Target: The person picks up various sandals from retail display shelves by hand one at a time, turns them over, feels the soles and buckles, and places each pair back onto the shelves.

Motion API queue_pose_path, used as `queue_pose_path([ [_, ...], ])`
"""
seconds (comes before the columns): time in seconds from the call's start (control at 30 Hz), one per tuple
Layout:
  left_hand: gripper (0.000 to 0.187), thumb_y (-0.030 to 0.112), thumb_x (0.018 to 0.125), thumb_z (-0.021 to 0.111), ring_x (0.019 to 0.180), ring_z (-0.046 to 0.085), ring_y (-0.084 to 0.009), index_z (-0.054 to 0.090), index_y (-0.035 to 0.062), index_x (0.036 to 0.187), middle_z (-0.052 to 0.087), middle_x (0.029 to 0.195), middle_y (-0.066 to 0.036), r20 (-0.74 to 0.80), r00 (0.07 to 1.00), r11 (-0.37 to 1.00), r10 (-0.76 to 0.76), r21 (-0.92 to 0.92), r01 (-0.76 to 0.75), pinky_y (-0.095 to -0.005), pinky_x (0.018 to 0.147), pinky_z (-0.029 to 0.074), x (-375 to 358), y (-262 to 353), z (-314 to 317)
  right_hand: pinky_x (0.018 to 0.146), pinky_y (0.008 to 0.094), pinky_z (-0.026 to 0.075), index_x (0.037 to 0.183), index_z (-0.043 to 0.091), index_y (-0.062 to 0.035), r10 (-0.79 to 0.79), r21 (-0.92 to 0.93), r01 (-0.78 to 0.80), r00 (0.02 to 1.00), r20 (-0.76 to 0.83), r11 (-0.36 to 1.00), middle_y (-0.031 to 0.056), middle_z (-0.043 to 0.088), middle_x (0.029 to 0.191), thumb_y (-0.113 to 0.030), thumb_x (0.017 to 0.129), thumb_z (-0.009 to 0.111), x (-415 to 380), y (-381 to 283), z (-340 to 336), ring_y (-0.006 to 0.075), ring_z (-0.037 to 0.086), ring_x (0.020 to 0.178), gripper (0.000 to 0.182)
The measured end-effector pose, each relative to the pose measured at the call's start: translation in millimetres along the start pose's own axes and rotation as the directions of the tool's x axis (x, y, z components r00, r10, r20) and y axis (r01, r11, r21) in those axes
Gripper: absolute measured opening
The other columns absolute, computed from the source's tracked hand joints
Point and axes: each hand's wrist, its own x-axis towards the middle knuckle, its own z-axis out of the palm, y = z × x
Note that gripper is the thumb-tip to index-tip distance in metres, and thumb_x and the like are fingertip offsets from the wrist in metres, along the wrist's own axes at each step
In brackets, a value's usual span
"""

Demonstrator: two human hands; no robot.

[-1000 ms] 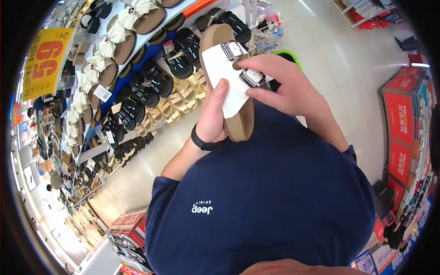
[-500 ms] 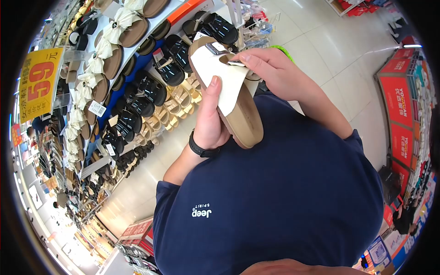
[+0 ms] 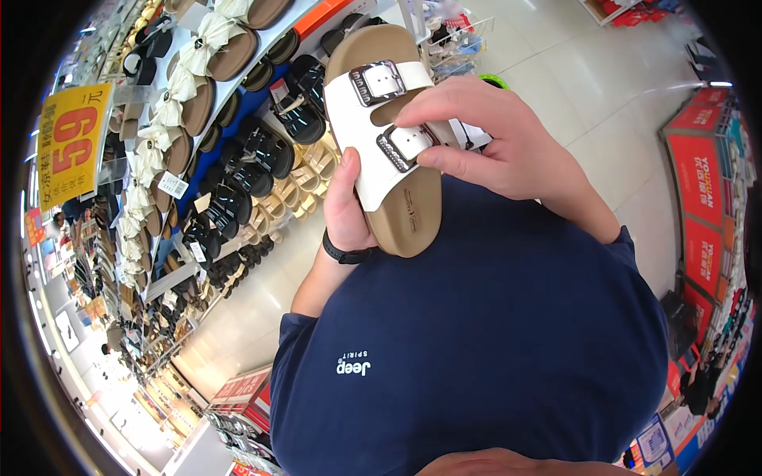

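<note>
A white two-strap slide sandal (image 3: pixel 397 170) with a tan footbed is held up in front of my chest, its top side facing me. Two large dark-rimmed buckles sit on its straps. My left hand (image 3: pixel 348 210), with a black band on the wrist, grips the sandal's left edge, thumb along the white upper. At the strap nearer my body, the thumb and forefinger of my right hand (image 3: pixel 500 143) are placed on either side of the lower buckle (image 3: pixel 407 147). The other right fingers are partly hidden behind. Small printing marks the footbed near the heel.
To the left, a shelf rack holds sandals with white bows (image 3: pixel 213 40), black sandals (image 3: pixel 266 147) and beige sandals (image 3: pixel 294 186). A yellow price sign (image 3: pixel 73 145) juts out there. Red boxes (image 3: pixel 694 178) line the right side, beyond a tiled floor (image 3: pixel 587 119).
The sandal has turned so its upper and both buckles face me more fully. My right hand has moved from the upper strap's edge down to the lower buckle. My left hand keeps its grip.
</note>
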Motion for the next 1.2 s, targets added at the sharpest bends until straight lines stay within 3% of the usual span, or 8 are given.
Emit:
queue_pose_path([
  [0.17, 0.066, 0.045, 0.096, 0.043, 0.123, 0.049, -0.0282, 0.028, 0.0012, 0.142, 0.046, 0.137, -0.017, -0.016, 1.000, 0.998, 0.009, 0.070, -0.008, -0.0417, 0.106, 0.038, -3.1, -0.4, -0.5, 0.081, 0.0357, 0.045, 0.106, 0.060, -0.0083, 0.086, 0.052, -0.089, 0.995, 0.058, 0.995, 0.0049, 0.063, 0.097, -0.013, 0.080, 0.069, -2.0, -7.1, -5.9, 0.0246, 0.059, 0.091, 0.027],
  [0.27, 0.065, 0.045, 0.096, 0.043, 0.123, 0.049, -0.0280, 0.029, 0.0006, 0.142, 0.046, 0.137, -0.017, -0.018, 1.000, 0.997, 0.011, 0.079, -0.009, -0.0415, 0.106, 0.038, -4.3, -1.5, -1.4, 0.082, 0.0318, 0.045, 0.104, 0.059, -0.0039, 0.116, 0.065, -0.122, 0.988, 0.098, 0.990, 0.0053, 0.061, 0.099, -0.005, 0.076, 0.071, -2.5, -9.8, -7.1, 0.0195, 0.057, 0.090, 0.030],
  [0.37, 0.065, 0.045, 0.096, 0.044, 0.123, 0.050, -0.0280, 0.029, 0.0006, 0.142, 0.046, 0.137, -0.017, -0.026, 1.000, 0.998, 0.015, 0.067, -0.013, -0.0413, 0.105, 0.038, -4.6, -2.6, -2.4, 0.080, 0.0347, 0.046, 0.103, 0.057, -0.0062, 0.132, 0.126, -0.143, 0.987, 0.087, 0.982, 0.0062, 0.060, 0.095, -0.011, 0.080, 0.068, -2.8, -8.0, -3.1, 0.0238, 0.058, 0.090, 0.026],
  [0.7, 0.066, 0.048, 0.096, 0.040, 0.122, 0.050, -0.0276, 0.028, 0.0028, 0.143, 0.047, 0.136, -0.016, -0.007, 1.000, 0.995, 0.007, 0.095, -0.007, -0.0413, 0.104, 0.039, -3.8, -2.6, -4.9, 0.078, 0.0341, 0.048, 0.103, 0.058, -0.0054, 0.148, 0.119, -0.151, 0.988, 0.038, 0.981, 0.0082, 0.062, 0.094, -0.011, 0.080, 0.067, -2.1, -9.8, 0.9, 0.0251, 0.061, 0.088, 0.026],
  [0.8, 0.057, 0.043, 0.099, 0.036, 0.118, 0.053, -0.0273, 0.034, 0.0036, 0.140, 0.050, 0.132, -0.015, 0.032, 0.998, 0.999, 0.045, 0.011, -0.046, -0.0420, 0.101, 0.042, -1.4, -3.7, -2.7, 0.078, 0.0339, 0.049, 0.103, 0.059, -0.0052, 0.163, 0.109, -0.167, 0.986, 0.046, 0.980, 0.0085, 0.064, 0.094, -0.012, 0.080, 0.067, -1.0, -9.5, 0.5, 0.0253, 0.062, 0.088, 0.026],
  [1.0, 0.058, 0.044, 0.098, 0.035, 0.119, 0.052, -0.0278, 0.032, 0.0045, 0.141, 0.049, 0.134, -0.016, 0.006, 0.998, 0.998, 0.056, 0.003, -0.057, -0.0435, 0.102, 0.041, 1.3, -2.9, 6.2, 0.079, 0.0340, 0.049, 0.105, 0.060, -0.0050, 0.165, 0.123, -0.168, 0.986, 0.034, 0.978, 0.0088, 0.064, 0.095, -0.012, 0.081, 0.067, -0.7, -7.4, 3.4, 0.0251, 0.063, 0.089, 0.026],
  [1.1, 0.067, 0.048, 0.096, 0.038, 0.126, 0.047, -0.0285, 0.024, 0.0040, 0.145, 0.042, 0.140, -0.016, -0.002, 1.000, 0.997, 0.013, 0.074, -0.013, -0.0421, 0.107, 0.037, 1.7, -2.4, 1.9, 0.079, 0.0339, 0.049, 0.105, 0.060, -0.0051, 0.142, 0.098, -0.143, 0.990, 0.021, 0.985, 0.0088, 0.064, 0.095, -0.012, 0.081, 0.067, -1.3, -6.1, 4.1, 0.0249, 0.063, 0.089, 0.027],
  [1.2, 0.065, 0.043, 0.096, 0.041, 0.124, 0.048, -0.0276, 0.024, 0.0033, 0.145, 0.043, 0.139, -0.016, 0.026, 0.999, 0.999, 0.029, -0.016, -0.028, -0.0414, 0.106, 0.038, 1.7, -7.2, -5.9, 0.079, 0.0336, 0.049, 0.105, 0.060, -0.0051, 0.119, 0.076, -0.120, 0.993, 0.023, 0.990, 0.0087, 0.064, 0.095, -0.012, 0.080, 0.067, -0.8, -6.7, 4.2, 0.0249, 0.062, 0.089, 0.027],
])
